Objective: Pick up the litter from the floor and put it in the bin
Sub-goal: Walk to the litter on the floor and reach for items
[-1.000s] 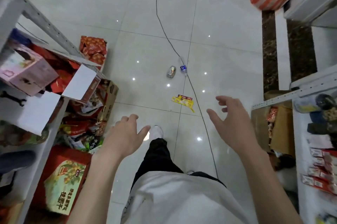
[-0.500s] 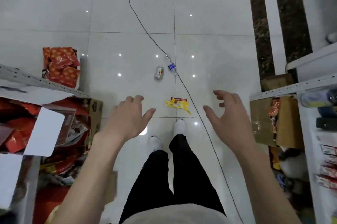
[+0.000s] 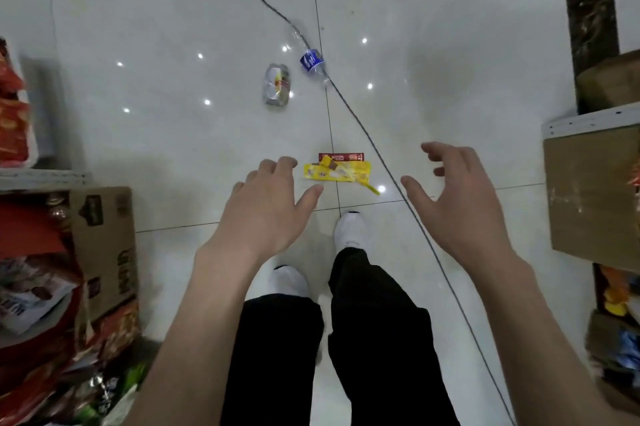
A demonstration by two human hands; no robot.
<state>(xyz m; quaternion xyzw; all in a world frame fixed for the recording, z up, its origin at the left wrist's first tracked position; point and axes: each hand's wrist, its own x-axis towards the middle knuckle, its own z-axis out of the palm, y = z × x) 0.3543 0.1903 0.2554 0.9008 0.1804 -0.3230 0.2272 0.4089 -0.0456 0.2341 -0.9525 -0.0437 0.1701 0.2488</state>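
A yellow wrapper (image 3: 337, 173) lies flat on the white floor tiles just ahead of my feet, with a small red wrapper (image 3: 341, 157) touching its far edge. Farther off lie a crushed silver can (image 3: 277, 85) and a clear plastic bottle with a blue label (image 3: 312, 62). My left hand (image 3: 266, 211) hovers open, its fingertips just left of the yellow wrapper. On the other side of that wrapper my right hand (image 3: 457, 204) is open too, fingers curled. Neither hand holds anything. No bin is in view.
A thin dark cable (image 3: 367, 134) runs diagonally across the floor past the bottle and my right foot. Cardboard boxes (image 3: 104, 245) with snack packs stand under shelving at the left. A shelf edge (image 3: 588, 120) and a brown box (image 3: 592, 197) stand at the right.
I have stepped forward and the view has tilted down, so the litter is nearer. Both hands have moved out toward the yellow wrapper, still open.
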